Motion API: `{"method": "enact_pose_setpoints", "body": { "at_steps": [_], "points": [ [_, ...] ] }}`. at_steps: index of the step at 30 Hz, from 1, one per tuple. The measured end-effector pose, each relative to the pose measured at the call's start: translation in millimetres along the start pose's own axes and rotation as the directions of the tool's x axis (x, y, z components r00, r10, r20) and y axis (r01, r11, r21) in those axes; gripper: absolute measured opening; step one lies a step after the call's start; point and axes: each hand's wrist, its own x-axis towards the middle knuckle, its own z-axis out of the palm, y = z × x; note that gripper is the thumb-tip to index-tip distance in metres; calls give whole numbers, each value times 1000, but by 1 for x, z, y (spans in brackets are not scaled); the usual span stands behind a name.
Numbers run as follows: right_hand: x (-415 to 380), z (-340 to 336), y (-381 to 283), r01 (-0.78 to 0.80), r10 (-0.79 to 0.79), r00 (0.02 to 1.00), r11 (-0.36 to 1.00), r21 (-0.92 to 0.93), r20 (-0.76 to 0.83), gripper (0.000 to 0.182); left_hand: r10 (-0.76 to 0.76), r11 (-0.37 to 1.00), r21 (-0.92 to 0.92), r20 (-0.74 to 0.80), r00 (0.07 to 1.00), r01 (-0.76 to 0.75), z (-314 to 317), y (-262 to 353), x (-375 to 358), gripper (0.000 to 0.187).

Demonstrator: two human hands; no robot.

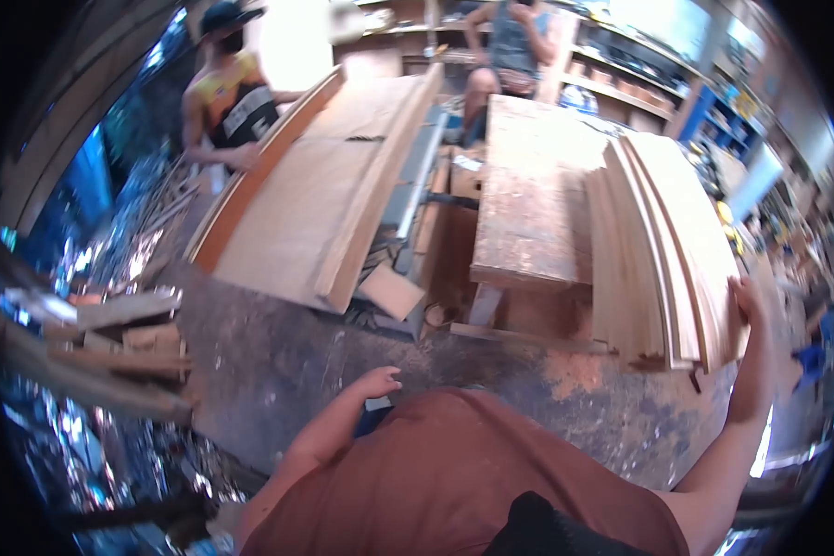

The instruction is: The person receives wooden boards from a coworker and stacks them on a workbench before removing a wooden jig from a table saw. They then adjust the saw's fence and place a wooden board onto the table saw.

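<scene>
My right hand (744, 298) is at the right edge of a stack of long, thin wooden boards (690, 236), its fingers bent against the top board's edge. The boards lean side by side, slightly fanned, along the right of a worn workbench (528, 218). Low in front of my body hangs my left hand (380, 381), fingers loosely apart and holding nothing. Beyond it a long wooden panel with raised side rails (292, 199) slopes away to the left.
A person in a cap (227, 88) stands at the panel's left side; another person (514, 51) sits behind the workbench. Wood offcuts (125, 338) are piled at left. A small loose wood piece (391, 291) lies beside the panel. Shelves (625, 79) line the back.
</scene>
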Motion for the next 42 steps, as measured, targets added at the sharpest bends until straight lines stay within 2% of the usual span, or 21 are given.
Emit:
{"method": "enact_pose_setpoints", "body": {
  "at_steps": [3, 6, 7, 10, 11, 13, 15, 16, 18, 20, 22, 26, 28, 31, 33, 35, 36, 37, 38, 40, 42],
  "points": [
    [70, 51, 5, -12, -47, 975, 964, -265, -216, 69, -236, 970, 21, -157, 959, 243, 9, -52, -51, 57],
    [111, 73, -40, 36, -114, 954, 961, -273, -276, 77, -405, 910, 0, -218, 888, 415, 19, -92, -96, 56],
    [54, 69, -110, -34, -159, 881, 918, -394, -446, 76, -346, 926, 52, -275, 897, 373, 27, -118, -102, 58],
    [42, 79, -206, 497, -505, 794, 860, -117, -338, 60, -438, 896, -208, -282, 853, 392, 33, -127, -131, 59],
    [27, 94, -241, 653, -640, 688, 752, -93, -340, 55, -450, 890, -220, -284, 847, 400, 33, -127, -137, 59],
    [-43, 120, -316, 755, -723, 653, 643, 129, -226, 53, -435, 890, -298, -325, 840, 345, 33, -128, -144, 59],
    [-89, 167, -364, 795, -810, 583, 553, 250, -60, 53, -445, 882, -326, -338, 829, 341, 33, -131, -143, 57],
    [-150, 163, -403, 644, -698, 691, 712, 278, 188, 56, -453, 876, -344, -350, 820, 338, 32, -134, -143, 56],
    [-185, 225, -437, 503, -711, 582, 696, 512, 394, 60, -429, 892, -307, -340, 837, 333, 27, -149, -142, 56],
    [-215, 302, -476, 532, -864, 376, 497, 686, 334, 66, -397, 909, -269, -328, 857, 319, 26, -169, -143, 56],
    [-263, 337, -527, 389, -888, 329, 438, 811, 322, 69, -434, 884, -347, -358, 827, 314, 23, -192, -149, 55],
    [-297, 405, -624, 289, -832, 538, 331, 899, 133, 70, -418, 869, -433, -377, 826, 242, -9, -242, -169, 55],
    [-301, 410, -661, 13, -771, 596, 287, 958, 223, 63, -404, 867, -462, -436, 804, 185, -19, -277, -186, 54],
    [-311, 422, -690, -78, -654, 713, 284, 956, 253, 62, -459, 831, -531, -488, 742, 164, -25, -344, -222, 53],
    [-320, 423, -704, -34, -583, 784, 304, 952, 214, 57, -556, 731, -661, -430, 712, 172, -12, -409, -242, 53],
    [-334, 426, -711, 10, -462, 868, 378, 926, 180, 56, -736, 484, -806, -165, 656, 340, -18, -424, -287, 49],
    [-333, 431, -712, 43, -468, 869, 396, 917, 161, 56, -734, 499, -785, -159, 660, 367, 12, -481, -298, 49],
    [-336, 430, -712, 48, -447, 879, 428, 903, 165, 57, -393, 916, -264, -431, 813, 303, 21, -530, -301, 46],
    [-340, 426, -713, 55, -427, 888, 460, 886, 167, 57, -382, 922, -234, -413, 827, 309, 9, -533, -317, 46],
    [-341, 425, -716, 30, -382, 908, 468, 883, 171, 58, -690, 543, -776, -193, 697, 322, -3, -520, -341, 44],
    [-343, 413, -724, 33, -377, 906, 517, 856, 193, 56, -687, 539, -779, -185, 703, 322, -27, -525, -347, 45]
  ]
}}
